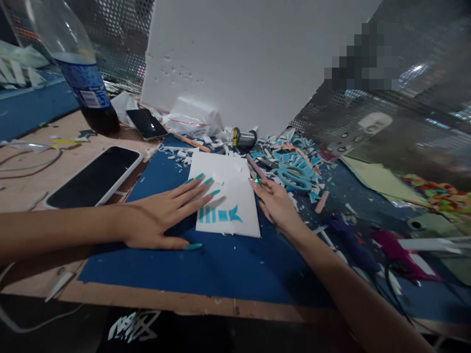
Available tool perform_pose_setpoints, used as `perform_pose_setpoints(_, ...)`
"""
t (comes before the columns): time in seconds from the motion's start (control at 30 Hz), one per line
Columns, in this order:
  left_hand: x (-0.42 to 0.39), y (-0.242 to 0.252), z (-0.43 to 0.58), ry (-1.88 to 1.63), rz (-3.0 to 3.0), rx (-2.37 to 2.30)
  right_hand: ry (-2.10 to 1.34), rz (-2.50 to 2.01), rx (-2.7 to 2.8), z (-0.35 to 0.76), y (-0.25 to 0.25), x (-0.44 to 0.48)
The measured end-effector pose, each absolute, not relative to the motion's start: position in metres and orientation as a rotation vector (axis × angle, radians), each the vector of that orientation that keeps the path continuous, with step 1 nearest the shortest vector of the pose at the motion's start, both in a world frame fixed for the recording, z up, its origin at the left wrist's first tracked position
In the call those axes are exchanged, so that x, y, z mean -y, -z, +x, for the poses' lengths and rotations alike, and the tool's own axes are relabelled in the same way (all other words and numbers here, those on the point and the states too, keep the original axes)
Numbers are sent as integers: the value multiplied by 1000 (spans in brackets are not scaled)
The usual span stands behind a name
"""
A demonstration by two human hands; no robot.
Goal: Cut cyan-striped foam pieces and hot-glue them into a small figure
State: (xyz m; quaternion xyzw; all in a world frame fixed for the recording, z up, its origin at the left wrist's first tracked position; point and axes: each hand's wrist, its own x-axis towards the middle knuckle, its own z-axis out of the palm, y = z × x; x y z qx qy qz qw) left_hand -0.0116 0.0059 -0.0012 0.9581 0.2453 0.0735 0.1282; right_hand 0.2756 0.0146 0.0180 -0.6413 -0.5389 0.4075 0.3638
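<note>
One teal-nailed left hand (pixel 158 215) lies palm down with its fingers spread over the left edge of a white rectangular sheet (pixel 235 184), its thumb out to the side over a flat blue mat (pixel 228 274). The sheet is on that mat, between both hands. At its right edge is the right hand (pixel 277 203), fingers curled; whether they pinch anything cannot be told. Near the sheet's lower edge is a row of turquoise shapes: narrow strips, a small square and a forked tail shape (pixel 234 214). Beyond the right hand, turquoise-handled scissors (pixel 294 179) lie among white and turquoise scraps (pixel 290 147), with a dark spool of wire (pixel 246 139) behind the sheet. To the left, on the pale wooden worktop (pixel 37 189), are a white-edged black phone (pixel 95 176) and a clear plastic bottle (pixel 86 88) of dark liquid.
</note>
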Motion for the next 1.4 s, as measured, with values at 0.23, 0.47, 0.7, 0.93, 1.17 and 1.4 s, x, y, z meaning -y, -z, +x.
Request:
perform_pose_setpoints(0.23,-10,3,-14,-102,2767,-747,-1145,-1543,1189,265,-17,-13)
perform_pose_setpoints(0.47,-8,4,-14,-150,2769,-813,-1130,-1636,1451,271,-15,-9)
perform_pose_setpoints(0.7,-10,8,-16,-242,2737,-845,-860,-1914,1739,273,-31,0)
perform_pose_setpoints(0.93,-12,7,-14,-226,2682,-845,-315,-1576,2386,286,-44,-2)
perform_pose_setpoints(1.17,-15,2,-13,-95,2720,-764,11,-1128,3032,286,-46,3)
perform_pose_setpoints(1.4,-16,-2,-11,-57,2721,-711,213,-996,3293,276,-47,-6)
